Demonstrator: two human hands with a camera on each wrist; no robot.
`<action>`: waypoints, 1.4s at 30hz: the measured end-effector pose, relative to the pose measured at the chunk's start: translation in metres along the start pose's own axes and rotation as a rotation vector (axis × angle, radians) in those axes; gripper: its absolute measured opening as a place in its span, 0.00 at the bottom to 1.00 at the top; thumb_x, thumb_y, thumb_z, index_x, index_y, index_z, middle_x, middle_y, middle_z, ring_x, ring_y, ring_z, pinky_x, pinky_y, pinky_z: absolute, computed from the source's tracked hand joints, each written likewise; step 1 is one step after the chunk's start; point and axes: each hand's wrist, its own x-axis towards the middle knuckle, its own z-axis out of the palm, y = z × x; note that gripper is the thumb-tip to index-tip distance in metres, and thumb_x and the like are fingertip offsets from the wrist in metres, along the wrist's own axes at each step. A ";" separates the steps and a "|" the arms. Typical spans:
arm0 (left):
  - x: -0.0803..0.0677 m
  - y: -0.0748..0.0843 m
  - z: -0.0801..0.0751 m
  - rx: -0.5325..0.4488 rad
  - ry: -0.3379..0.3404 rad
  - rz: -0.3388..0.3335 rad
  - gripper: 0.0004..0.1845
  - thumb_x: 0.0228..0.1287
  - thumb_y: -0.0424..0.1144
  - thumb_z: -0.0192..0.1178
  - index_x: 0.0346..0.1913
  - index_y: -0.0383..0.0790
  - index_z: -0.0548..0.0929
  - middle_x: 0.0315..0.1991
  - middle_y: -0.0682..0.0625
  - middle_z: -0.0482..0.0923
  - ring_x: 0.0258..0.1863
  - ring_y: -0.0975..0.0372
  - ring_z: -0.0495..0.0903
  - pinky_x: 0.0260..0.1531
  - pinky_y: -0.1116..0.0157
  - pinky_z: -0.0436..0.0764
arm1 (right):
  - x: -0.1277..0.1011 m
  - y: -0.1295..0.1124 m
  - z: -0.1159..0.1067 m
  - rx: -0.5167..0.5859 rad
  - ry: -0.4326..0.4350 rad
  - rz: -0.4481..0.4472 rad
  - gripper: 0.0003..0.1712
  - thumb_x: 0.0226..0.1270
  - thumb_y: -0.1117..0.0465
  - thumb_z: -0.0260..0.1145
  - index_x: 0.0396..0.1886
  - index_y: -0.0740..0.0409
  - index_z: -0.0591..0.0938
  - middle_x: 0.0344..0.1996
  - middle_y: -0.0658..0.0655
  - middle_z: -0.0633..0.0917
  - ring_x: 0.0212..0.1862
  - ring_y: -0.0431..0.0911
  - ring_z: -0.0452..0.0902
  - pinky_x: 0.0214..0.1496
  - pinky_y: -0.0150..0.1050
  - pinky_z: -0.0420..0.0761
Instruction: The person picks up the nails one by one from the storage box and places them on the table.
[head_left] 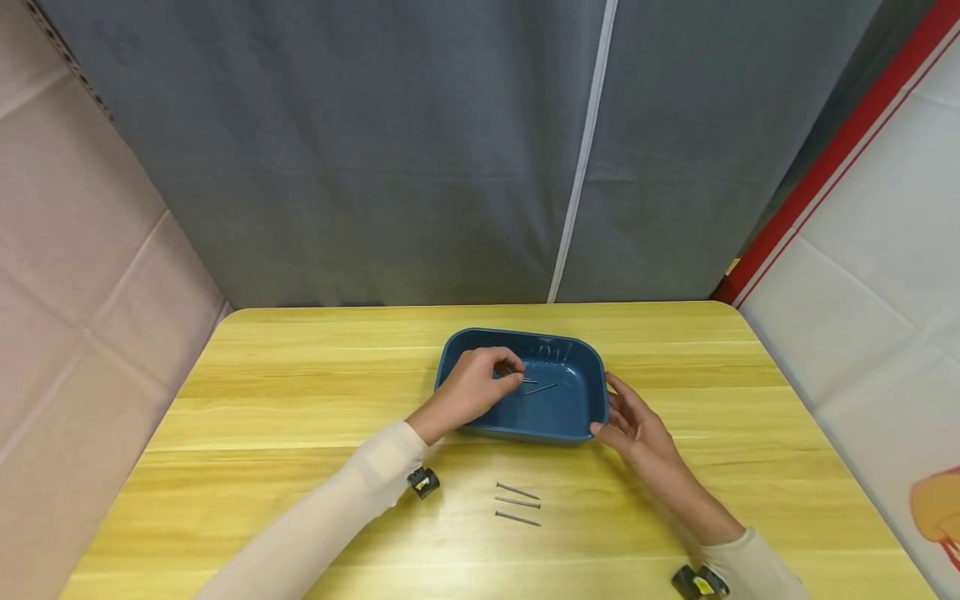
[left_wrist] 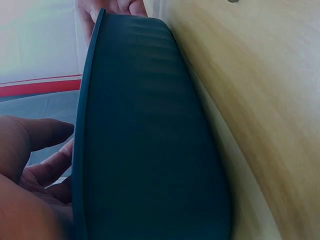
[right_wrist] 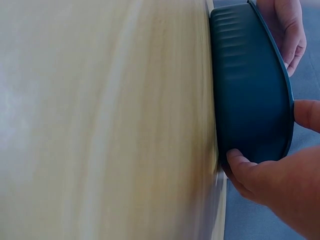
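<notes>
A dark blue rectangular tray (head_left: 562, 425) sits on the table, with at least two thin nails (head_left: 542, 388) lying on its floor. My left hand (head_left: 476, 385) reaches over the near left rim into it. Its thumb and fingers bend down by the nails with a gap between them; in the left wrist view the tray wall (left_wrist: 145, 125) partly hides the fingertips. At the tray's right end, my right hand (head_left: 637, 429) grips the outside, thumb at the near corner and fingers along the end wall. Three nails (head_left: 517, 503) lie in a row on the table, nearer me.
The wood-patterned table (head_left: 300, 375) runs back to a grey curtain (head_left: 375, 167). White panels stand on both sides, the right one (head_left: 885, 275) with a red edge strip. Small black devices are strapped at both wrists.
</notes>
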 end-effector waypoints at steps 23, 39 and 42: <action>0.012 0.001 0.005 0.211 -0.076 0.023 0.10 0.79 0.35 0.67 0.56 0.35 0.90 0.54 0.45 0.89 0.49 0.56 0.86 0.50 0.58 0.87 | -0.001 -0.001 0.001 0.019 -0.007 -0.002 0.47 0.81 0.67 0.67 0.90 0.62 0.54 0.76 0.72 0.72 0.67 0.41 0.78 0.62 0.25 0.80; 0.019 0.005 0.016 0.346 -0.165 0.056 0.11 0.80 0.36 0.67 0.57 0.35 0.90 0.53 0.44 0.88 0.49 0.57 0.86 0.51 0.59 0.87 | -0.002 -0.003 0.002 0.003 0.007 0.013 0.47 0.80 0.68 0.68 0.90 0.61 0.55 0.75 0.72 0.74 0.66 0.41 0.79 0.61 0.25 0.80; 0.021 0.005 0.019 0.371 -0.176 0.060 0.12 0.80 0.37 0.67 0.57 0.34 0.90 0.54 0.43 0.88 0.48 0.57 0.85 0.49 0.61 0.87 | -0.002 -0.003 0.002 -0.005 0.011 0.020 0.47 0.80 0.68 0.68 0.90 0.61 0.56 0.75 0.72 0.74 0.66 0.41 0.79 0.61 0.25 0.80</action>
